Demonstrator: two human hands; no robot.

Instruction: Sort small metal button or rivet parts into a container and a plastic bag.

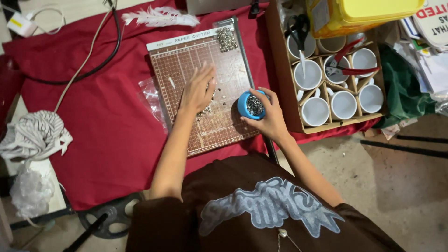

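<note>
My right hand (270, 114) grips a small blue round tub (251, 105) filled with tiny silvery metal pieces, held at the right edge of a brown gridded paper cutter board (186, 60). My left hand (198, 88) lies flat, fingers spread, on the middle of the board, over a scatter of the same small metal pieces (206, 109). A heap of those pieces (227, 39) sits at the board's far right corner. The cutter's arm (242, 51) runs along the right edge.
A red cloth (93, 121) covers the table. A cardboard box (280, 70) of white mugs stands to the right, with scissors (298, 28) and red pliers (347, 65) on it. A white feather (158, 17), cables (93, 51), crumpled striped cloth (35, 135) and a clear plastic bag (151, 95) lie to the left.
</note>
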